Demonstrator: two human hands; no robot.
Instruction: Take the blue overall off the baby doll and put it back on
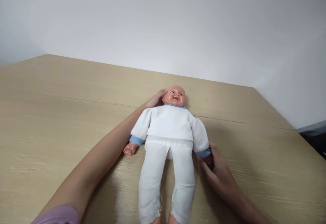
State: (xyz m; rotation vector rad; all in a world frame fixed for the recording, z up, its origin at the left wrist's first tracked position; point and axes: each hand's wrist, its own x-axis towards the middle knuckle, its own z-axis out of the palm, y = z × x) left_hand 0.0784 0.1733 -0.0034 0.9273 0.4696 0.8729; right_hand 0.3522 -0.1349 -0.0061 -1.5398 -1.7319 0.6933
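Observation:
A baby doll in a white top with blue cuffs and white trousers lies on its back on the wooden table, head away from me. My left hand cups the side of the doll's head, with its fingers curved behind the head. My right hand lies beside the doll's hip, its fingers closed around the doll's hand at the blue cuff.
A plain white wall rises behind the table's far edge. The table's right corner drops off to a dark area at the right.

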